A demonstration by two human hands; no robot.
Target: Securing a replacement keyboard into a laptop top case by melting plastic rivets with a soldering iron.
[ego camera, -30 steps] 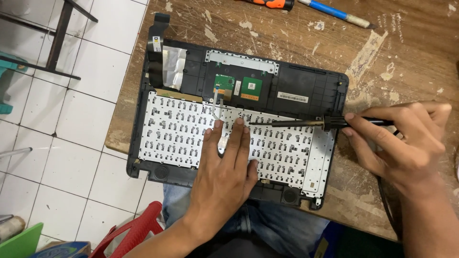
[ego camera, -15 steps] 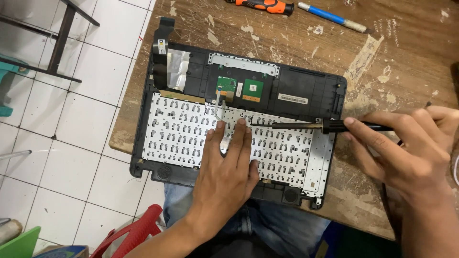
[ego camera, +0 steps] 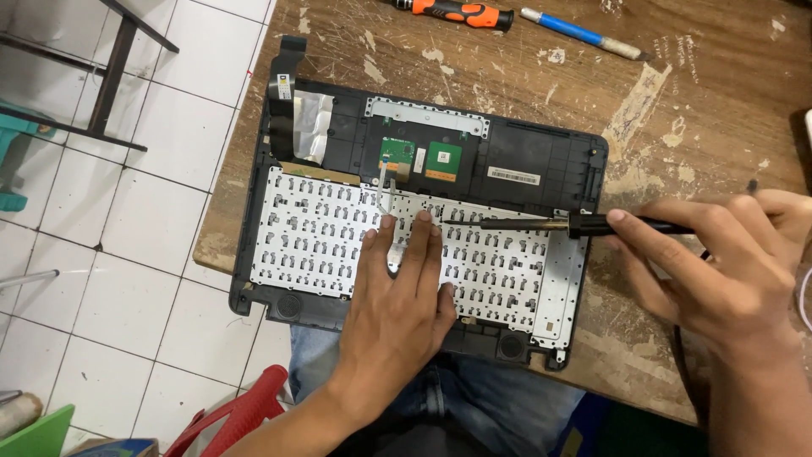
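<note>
A black laptop top case (ego camera: 541, 156) lies face down on the wooden table, with the metal back plate of its keyboard (ego camera: 313, 233) exposed. My left hand (ego camera: 402, 292) presses flat on the middle of that plate, fingers pointing away from me. My right hand (ego camera: 719, 262) grips a thin black-handled tool (ego camera: 541, 224), a soldering iron by its look. The tip rests on the plate just right of my left fingertips. Two small green circuit boards (ego camera: 444, 159) sit above the keyboard.
An orange-and-black screwdriver (ego camera: 461, 12) and a blue-handled tool (ego camera: 579, 32) lie at the far edge of the scratched wooden table (ego camera: 702, 101). White floor tiles (ego camera: 127, 254) are to the left, with a red plastic stool (ego camera: 241, 415) near my knees.
The view has shifted slightly. My hands and the tool stay in nearly the same place on the keyboard plate.
</note>
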